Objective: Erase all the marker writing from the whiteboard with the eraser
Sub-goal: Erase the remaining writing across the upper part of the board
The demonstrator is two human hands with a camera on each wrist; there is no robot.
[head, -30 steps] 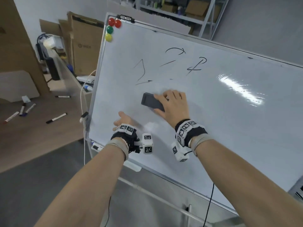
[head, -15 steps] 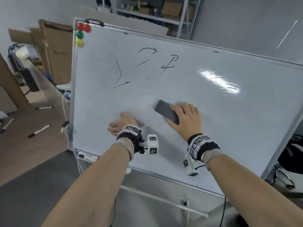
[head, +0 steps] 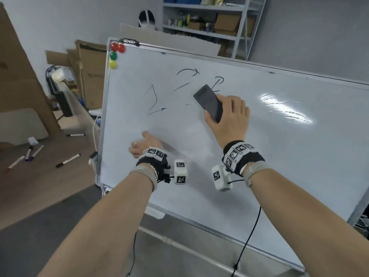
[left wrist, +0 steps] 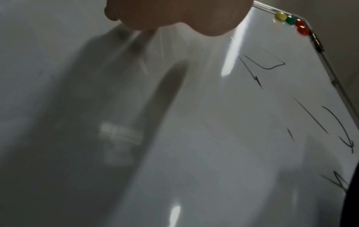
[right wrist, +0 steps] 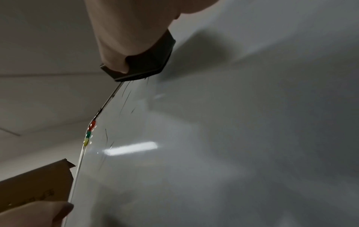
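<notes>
Eraser (head: 208, 102) gripped in right hand (head: 229, 118), on whiteboard (head: 279, 156), left hand (head: 144, 144) below-left

Head view down at the whiteboard (head: 259, 156) — wrist views grazing close along it.

Glossy whiteboard (head: 259, 156) (metal-framed), matt dark eraser (head: 208, 101)
</notes>
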